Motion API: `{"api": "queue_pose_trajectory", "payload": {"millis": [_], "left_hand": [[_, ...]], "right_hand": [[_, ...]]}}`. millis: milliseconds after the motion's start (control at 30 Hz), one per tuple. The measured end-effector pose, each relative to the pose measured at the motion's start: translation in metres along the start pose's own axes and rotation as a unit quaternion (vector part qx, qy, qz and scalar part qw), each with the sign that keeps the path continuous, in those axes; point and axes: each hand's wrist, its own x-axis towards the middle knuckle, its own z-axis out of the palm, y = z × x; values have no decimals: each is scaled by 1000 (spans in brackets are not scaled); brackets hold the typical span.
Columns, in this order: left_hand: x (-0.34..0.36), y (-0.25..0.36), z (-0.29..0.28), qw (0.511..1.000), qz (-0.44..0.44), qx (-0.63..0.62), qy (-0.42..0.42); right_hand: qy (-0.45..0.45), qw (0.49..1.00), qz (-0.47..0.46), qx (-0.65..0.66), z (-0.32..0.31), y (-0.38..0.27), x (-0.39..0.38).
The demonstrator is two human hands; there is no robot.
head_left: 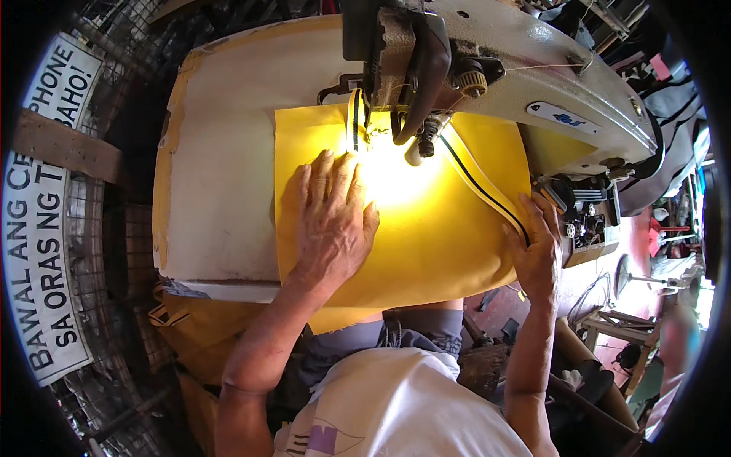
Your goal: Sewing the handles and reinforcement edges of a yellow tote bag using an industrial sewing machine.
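Note:
A yellow sheet of fabric or vinyl (434, 251) lies under the head of a sewing machine (525, 84), lit by a bright lamp glow. My left hand (333, 221) rests flat on the sheet, left of the needle area, fingers stretched out. Across the sheet runs a narrow black-and-white striped strip (476, 177), passing from the right side to the machine; another part of it shows left of the presser area. At the sheet's right edge my right hand (537, 247) is closed on the strip's lower end, thumb beside it. Glare hides the needle point.
The worn, pale worktable (221, 152) extends left of the sheet. A sign (49, 251) hangs on wire mesh at the far left. More yellow material (205, 343) drapes below the table. A small mechanism (586, 213) stands right of my right hand. A fan (624, 278) is farther right.

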Motion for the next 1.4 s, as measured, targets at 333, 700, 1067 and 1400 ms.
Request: {"api": "queue_pose_trajectory", "payload": {"millis": [333, 700, 1067, 1400], "left_hand": [[2, -11, 0, 999, 6, -34, -42], [11, -18, 0, 999, 6, -8, -48], [19, -23, 2, 999, 15, -8, -46], [19, -25, 2, 999, 12, -15, -42]], "right_hand": [[95, 992, -66, -55, -32, 4, 8], [277, 927, -128, -216, -178, 135, 169], [6, 850, -185, -493, -198, 203, 267], [-2, 919, -132, -372, -238, 274, 241]]}}
